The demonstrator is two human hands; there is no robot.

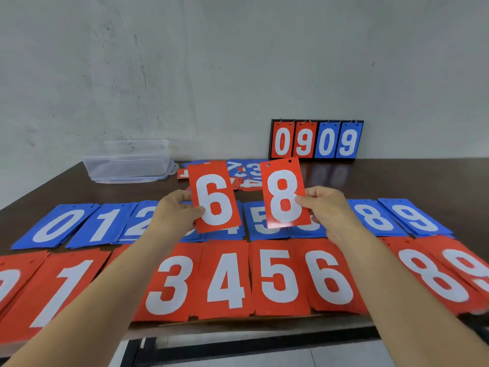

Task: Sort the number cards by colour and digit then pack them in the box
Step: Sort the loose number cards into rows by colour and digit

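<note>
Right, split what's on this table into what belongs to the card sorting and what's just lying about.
Belongs to the job:
red 6 card in the left hand
red 8 card in the right hand
blue piles
red piles
unsorted heap
clear box

Just standing by:
scoreboard stand showing 0909

Two bare forearms reaching forward from the lower corners, hands raised side by side; left hand (173, 213) pinching red 6 card (215, 197) by its left edge, thumb in front; right hand (328, 210) pinching red 8 card (284, 194) by its right edge, thumb in front
</note>
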